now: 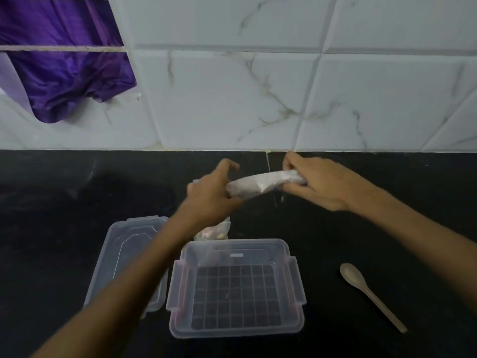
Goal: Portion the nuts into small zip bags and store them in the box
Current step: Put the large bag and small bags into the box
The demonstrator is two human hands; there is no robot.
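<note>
Clear plastic zip bags (254, 186) bunch between our left hand (211, 192) and right hand (318, 183), fingers clamped at each end; tugging unevenly could scatter them across the black table (77, 192).

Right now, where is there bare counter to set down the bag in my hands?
Bare counter lies between the box and the spoon, and far left beyond the lid. Behind the box it is crowded: a nut bag lies under the left hand.
</note>
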